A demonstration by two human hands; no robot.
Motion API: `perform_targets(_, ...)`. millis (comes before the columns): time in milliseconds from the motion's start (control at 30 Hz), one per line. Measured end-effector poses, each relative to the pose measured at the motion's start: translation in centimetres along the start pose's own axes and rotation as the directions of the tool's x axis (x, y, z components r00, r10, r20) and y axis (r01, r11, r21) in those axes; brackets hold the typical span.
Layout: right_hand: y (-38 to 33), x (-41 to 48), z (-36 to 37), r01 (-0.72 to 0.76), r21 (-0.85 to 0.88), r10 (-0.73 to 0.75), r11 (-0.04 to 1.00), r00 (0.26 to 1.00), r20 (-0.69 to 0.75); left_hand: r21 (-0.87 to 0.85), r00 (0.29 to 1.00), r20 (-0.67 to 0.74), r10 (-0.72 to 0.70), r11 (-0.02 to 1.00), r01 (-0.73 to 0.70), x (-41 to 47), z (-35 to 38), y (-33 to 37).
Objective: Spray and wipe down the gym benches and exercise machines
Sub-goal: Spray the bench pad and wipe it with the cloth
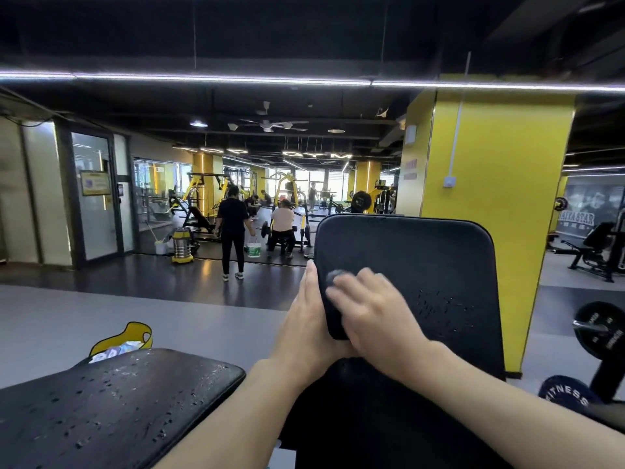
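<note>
Along the left edge of the back pad (422, 265), the left hand (304, 319) lies flat, fingers straight. The blurred right hand (368, 309) curls over a grey cloth (334, 276) on that pad; droplets dot the bench seat (111, 401).

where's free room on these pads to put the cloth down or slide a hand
The seat pad is bare, though speckled with droplets. The back pad is free above and right of the right hand, up to its top edge. Crowded: its lower left edge, where the left hand and the cloth meet.
</note>
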State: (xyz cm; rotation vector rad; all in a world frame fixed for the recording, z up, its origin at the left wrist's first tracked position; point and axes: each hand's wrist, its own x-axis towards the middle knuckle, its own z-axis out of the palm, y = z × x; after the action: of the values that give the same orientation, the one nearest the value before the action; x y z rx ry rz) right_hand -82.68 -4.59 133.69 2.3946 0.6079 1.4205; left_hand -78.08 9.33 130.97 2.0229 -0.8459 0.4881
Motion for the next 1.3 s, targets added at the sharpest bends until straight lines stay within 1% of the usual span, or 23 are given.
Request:
perform_targets(67,0.9,-0.1,-0.7,0.19,-0.007,-0.188,0.982,0.977,0.096,-0.005,1.0,0.005,-0.002,1.0,0.002,-0.1,0.0,0.0)
perform_targets(100,2.1,0.4,-1.0,0.208,-0.031,-0.203,0.978,0.972,0.116,-0.003,1.0,-0.001,-0.003,1.0,0.003,-0.1,0.0,0.0)
perform_targets(133,3.1,1.0,-1.1,0.158,-0.057,-0.153,0.986,0.984,0.093,-0.001,1.0,-0.009,-0.003,1.0,0.003,-0.1,0.0,0.1)
perform_targets(200,3.4,2.0,-1.0,-0.093,-0.041,0.093,0.995,0.996,-0.005,-0.002,1.0,-0.014,-0.002,1.0,0.002,0.0,0.1,0.0)
perform_targets(233,2.7,2.0,-0.7,-0.162,-0.018,0.161,0.987,0.986,-0.044,-0.004,1.0,-0.013,-0.005,1.0,0.005,0.0,0.2,0.0)
perform_targets(267,1.6,1.9,-0.3,-0.155,-0.008,0.154,0.988,0.986,-0.057,-0.007,1.0,-0.013,-0.006,1.0,0.006,-0.1,0.2,0.0)
perform_targets(367,-0.1,0.6,-0.1,0.108,0.004,-0.108,0.994,0.991,0.074,-0.039,1.0,-0.005,-0.016,0.999,0.016,-0.2,0.2,-0.2)
perform_targets(433,1.8,1.2,-0.8,0.187,-0.02,-0.183,0.982,0.974,0.131,-0.046,1.0,-0.012,-0.024,0.999,0.023,-0.3,0.2,-0.2)
perform_targets(467,2.6,1.9,-0.9,0.132,-0.027,-0.128,0.991,0.986,0.111,-0.046,1.0,-0.02,-0.023,0.999,0.022,-0.2,0.2,-0.2)
perform_targets(533,2.9,3.1,-0.7,-0.11,0.013,0.11,0.994,0.994,0.016,-0.051,1.0,-0.021,-0.012,0.999,0.011,-0.1,0.3,-0.2)
perform_targets(567,2.3,3.3,-0.4,-0.169,0.028,0.169,0.985,0.985,-0.015,-0.055,1.0,-0.023,-0.016,0.998,0.015,-0.1,0.3,-0.2)
perform_targets(600,1.4,3.3,0.1,-0.163,0.027,0.164,0.986,0.986,-0.017,-0.055,0.999,-0.022,-0.024,0.998,0.023,-0.1,0.4,-0.3)
perform_targets(700,0.0,2.0,0.0,0.043,0.073,-0.048,0.996,0.996,0.072,-0.052,0.999,-0.015,-0.049,0.997,0.049,-0.3,0.4,-0.5)
perform_targets(767,1.7,2.4,-0.8,0.135,0.057,-0.142,0.989,0.981,0.131,-0.044,0.998,-0.02,-0.062,0.997,0.061,-0.6,0.3,-0.2)
perform_targets(800,2.5,3.0,-1.0,0.116,0.042,-0.121,0.992,0.984,0.133,-0.036,0.998,-0.021,-0.056,0.998,0.055,-0.7,0.1,0.0)
perform_targets(900,2.3,3.9,-0.4,-0.143,0.059,0.141,0.988,0.989,0.045,0.002,0.999,-0.011,-0.049,0.999,0.049,-0.8,-0.2,0.7)
perform_targets(933,1.4,3.6,0.1,-0.149,0.066,0.147,0.987,0.988,0.036,0.014,0.998,-0.007,-0.059,0.998,0.059,-0.9,-0.2,0.7)
perform_targets(1067,-0.1,1.2,-0.4,0.137,0.078,-0.149,0.987,0.974,0.168,-0.002,0.996,0.018,-0.083,0.997,0.083,-1.9,-0.1,0.3)
perform_targets(1133,2.0,1.7,-1.4,0.187,0.038,-0.191,0.982,0.962,0.195,-0.029,0.996,0.024,-0.085,0.996,0.086,-2.3,0.0,0.4)
perform_targets(1167,3.0,2.1,-1.6,0.127,0.009,-0.127,0.992,0.978,0.164,-0.043,0.996,0.029,-0.086,0.995,0.088,-2.3,0.1,0.5)
perform_targets(1233,3.9,2.1,-1.6,-0.115,0.009,0.114,0.993,0.991,0.066,-0.071,0.996,0.033,-0.084,0.994,0.086,-2.3,0.3,0.7)
perform_targets(1267,3.3,1.7,-1.3,-0.164,0.027,0.163,0.986,0.986,0.035,-0.073,0.996,0.034,-0.086,0.993,0.089,-2.2,0.4,0.7)
perform_targets(1300,2.4,1.1,-0.9,-0.149,0.038,0.148,0.988,0.988,0.032,-0.065,0.995,0.041,-0.094,0.993,0.096,-2.2,0.5,0.6)
